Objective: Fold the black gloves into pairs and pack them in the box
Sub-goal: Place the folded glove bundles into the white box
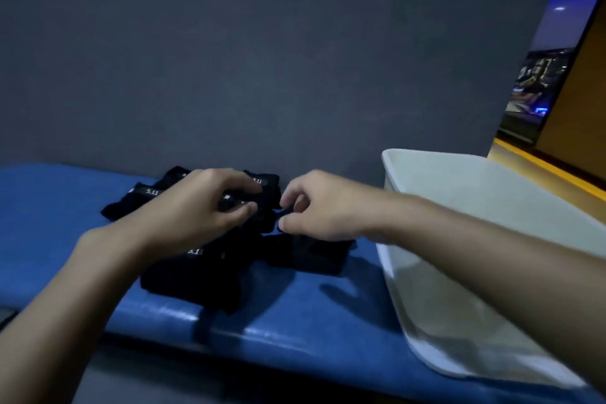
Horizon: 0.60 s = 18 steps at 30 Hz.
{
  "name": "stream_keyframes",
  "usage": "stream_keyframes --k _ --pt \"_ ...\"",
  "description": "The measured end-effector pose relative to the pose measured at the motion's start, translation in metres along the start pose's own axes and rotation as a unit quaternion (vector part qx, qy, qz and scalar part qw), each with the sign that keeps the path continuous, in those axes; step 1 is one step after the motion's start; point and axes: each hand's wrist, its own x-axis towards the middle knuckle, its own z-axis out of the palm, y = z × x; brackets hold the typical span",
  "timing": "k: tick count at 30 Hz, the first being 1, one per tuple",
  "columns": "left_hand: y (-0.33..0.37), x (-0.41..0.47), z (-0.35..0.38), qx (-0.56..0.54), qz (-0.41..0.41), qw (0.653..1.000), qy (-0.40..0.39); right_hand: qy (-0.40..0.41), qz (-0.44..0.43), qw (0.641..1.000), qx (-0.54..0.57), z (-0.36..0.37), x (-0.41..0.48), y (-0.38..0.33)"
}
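A pile of black gloves (210, 272) with small white "5.11" labels lies on the blue padded bench (295, 338). My left hand (200, 207) reaches over the pile and grips one black glove (259, 207) at its top, fingers curled round it. My right hand (314, 207) pinches the same glove's right edge between thumb and fingers. The white plastic box (459, 193) stands to the right of the pile, my right forearm crossing above it. Its inside looks bare where visible.
A dark grey wall (262, 59) rises directly behind the bench. A dim room with blue light and a yellow-edged floor (557, 174) opens at the far right. The bench's front edge runs below the glove pile.
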Motion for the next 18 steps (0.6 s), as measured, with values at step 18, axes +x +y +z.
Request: stream_keyframes --k 18 --pt "0.007 0.005 0.064 0.09 0.079 0.988 -0.093 0.165 0.153 0.967 0.123 0.09 -0.01 0.066"
